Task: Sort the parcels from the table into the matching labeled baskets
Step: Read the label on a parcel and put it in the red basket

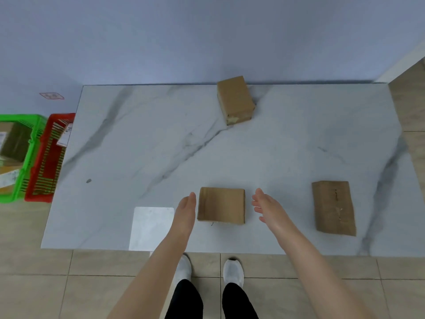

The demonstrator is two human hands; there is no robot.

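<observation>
Three brown cardboard parcels lie on the white marble table (pixel 161 139). The near parcel (pixel 221 205) sits close to the front edge, between my hands. My left hand (pixel 186 207) is just beside its left side, fingers straight, holding nothing. My right hand (pixel 264 204) is open a little to the right of it, with a gap between. A flat parcel (pixel 333 207) lies at the front right. A taller parcel (pixel 235 99) stands at the back edge. On the floor at the left stand a green basket (pixel 27 157) and a red basket (pixel 49 162).
The green basket holds parcels with labels; a labelled item shows in the red basket. A pale square patch (pixel 151 227) is on the table's front left. A blue wall rises behind the table. Tiled floor and my white shoes are below the front edge.
</observation>
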